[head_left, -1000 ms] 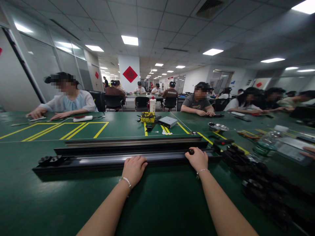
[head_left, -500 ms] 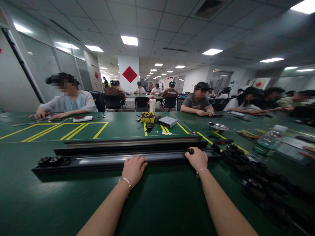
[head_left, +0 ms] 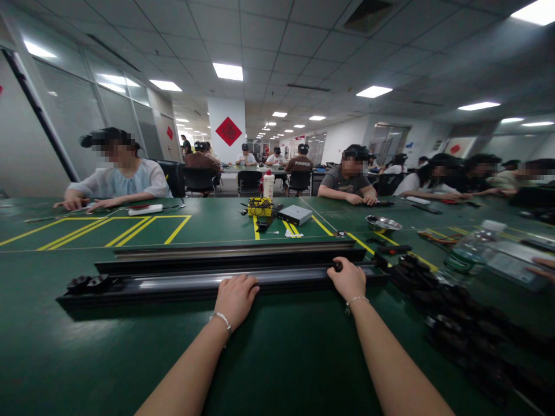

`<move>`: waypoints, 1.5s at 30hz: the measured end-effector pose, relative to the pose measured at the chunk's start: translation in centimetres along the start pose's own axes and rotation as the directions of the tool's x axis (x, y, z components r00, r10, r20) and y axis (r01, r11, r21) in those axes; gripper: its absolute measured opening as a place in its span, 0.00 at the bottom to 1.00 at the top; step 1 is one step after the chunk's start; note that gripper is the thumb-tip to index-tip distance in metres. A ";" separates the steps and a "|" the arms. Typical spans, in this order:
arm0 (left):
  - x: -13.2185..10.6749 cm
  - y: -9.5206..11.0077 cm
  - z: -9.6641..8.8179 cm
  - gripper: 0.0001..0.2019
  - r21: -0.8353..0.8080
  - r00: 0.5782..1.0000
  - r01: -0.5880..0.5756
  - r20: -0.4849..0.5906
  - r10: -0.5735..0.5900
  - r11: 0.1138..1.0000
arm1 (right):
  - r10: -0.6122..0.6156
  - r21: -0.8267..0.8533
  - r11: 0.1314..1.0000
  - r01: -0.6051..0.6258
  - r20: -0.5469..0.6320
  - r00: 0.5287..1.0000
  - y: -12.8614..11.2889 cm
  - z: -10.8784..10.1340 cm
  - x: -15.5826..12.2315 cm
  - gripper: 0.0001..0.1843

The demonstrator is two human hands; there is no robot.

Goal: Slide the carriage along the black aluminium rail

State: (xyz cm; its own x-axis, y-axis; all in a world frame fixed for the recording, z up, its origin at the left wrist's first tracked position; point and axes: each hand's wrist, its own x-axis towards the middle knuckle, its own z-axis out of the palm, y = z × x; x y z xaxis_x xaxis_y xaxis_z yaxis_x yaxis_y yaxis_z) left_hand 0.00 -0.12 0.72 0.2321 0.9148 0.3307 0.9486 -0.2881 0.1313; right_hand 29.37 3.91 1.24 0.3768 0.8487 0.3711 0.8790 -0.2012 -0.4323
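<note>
A long black rail [head_left: 173,283] with a shiny channel lies across the green table [head_left: 277,352] in front of me, with two more rails [head_left: 234,254] behind it. My left hand [head_left: 236,297] rests on the near rail's middle, fingers curled over its edge. My right hand [head_left: 348,279] sits further right on the same rail, fingers pinched on a small black knob [head_left: 337,266]. Both wrists wear thin bracelets.
A pile of small black parts [head_left: 451,312] spreads at the right. A clear bottle [head_left: 470,251], a metal bowl [head_left: 384,223], a grey box [head_left: 295,215] and a yellow item [head_left: 261,205] stand further back. Several people sit along the table's far side.
Almost nothing has moved. My right hand has crept slightly up and right on the knob; the person at the far left drew a hand inward.
</note>
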 end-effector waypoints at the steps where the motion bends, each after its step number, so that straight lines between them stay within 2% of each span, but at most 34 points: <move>1: 0.0 0.0 0.0 0.13 -0.002 1.000 -0.002 -0.001 0.002 1.000 | 0.002 -0.004 1.000 -0.002 0.003 1.000 0.0 -0.1 0.0 0.17; 18: 0.0 -0.2 0.3 0.12 0.005 1.000 -0.021 -0.018 0.021 1.000 | 0.018 -0.031 0.999 -0.018 0.012 1.000 0.0 -0.2 0.2 0.16; 24: 0.0 -0.1 0.0 0.13 -0.010 1.000 -0.003 -0.001 0.003 1.000 | -0.014 -0.035 0.999 0.016 0.075 0.997 0.4 -0.7 0.3 0.17; 30: 0.0 0.0 0.0 0.12 -0.018 1.000 0.002 0.002 -0.002 1.000 | -0.057 -0.034 0.998 0.057 0.006 0.998 0.5 -0.6 0.1 0.16; 45: 0.0 0.1 -0.3 0.13 -0.004 1.000 0.012 0.019 -0.012 1.000 | -0.015 -0.018 1.000 0.015 0.012 1.000 0.8 -0.1 0.5 0.15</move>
State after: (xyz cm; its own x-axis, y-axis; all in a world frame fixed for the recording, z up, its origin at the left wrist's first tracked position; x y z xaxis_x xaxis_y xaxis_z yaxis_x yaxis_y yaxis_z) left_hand 0.04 -0.26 0.97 0.2247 0.9235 0.3110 0.9505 -0.2780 0.1388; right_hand 30.25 4.13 1.16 0.3605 0.8572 0.3677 0.8895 -0.1972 -0.4122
